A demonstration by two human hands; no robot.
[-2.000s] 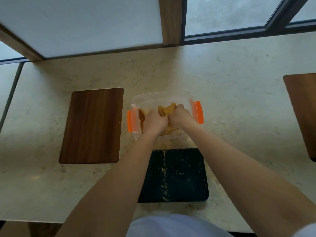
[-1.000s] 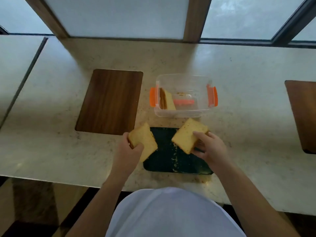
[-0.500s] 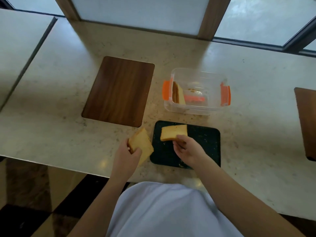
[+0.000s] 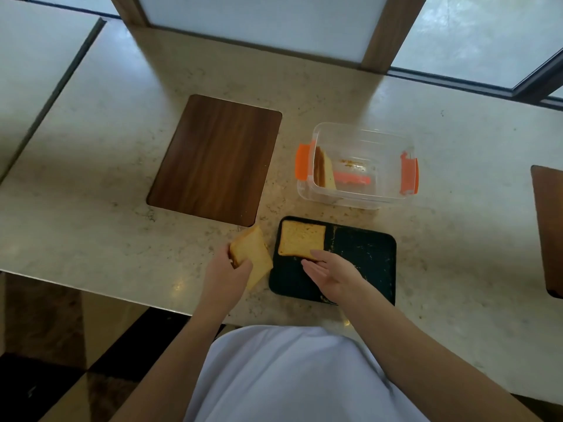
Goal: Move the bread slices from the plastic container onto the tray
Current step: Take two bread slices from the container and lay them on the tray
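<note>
A dark rectangular tray (image 4: 365, 257) dotted with crumbs lies near the counter's front edge. One bread slice (image 4: 300, 242) lies flat in its far left corner. My right hand (image 4: 330, 275) rests just in front of that slice, fingers spread, its fingertips at the slice's near edge. My left hand (image 4: 227, 277) grips a second bread slice (image 4: 254, 257), tilted, over the counter just left of the tray. Behind the tray stands the clear plastic container (image 4: 359, 196) with orange clips. A further slice (image 4: 324, 172) leans upright against its left wall.
A dark wooden board (image 4: 216, 159) lies on the stone counter left of the container. Another wooden board (image 4: 548, 226) shows at the right edge. A window frame runs along the back. The counter's front edge is close to my body.
Both hands lifted slices out of the container and brought them toward me. My right hand laid its slice flat on the tray and let go; my left hand still holds its slice.
</note>
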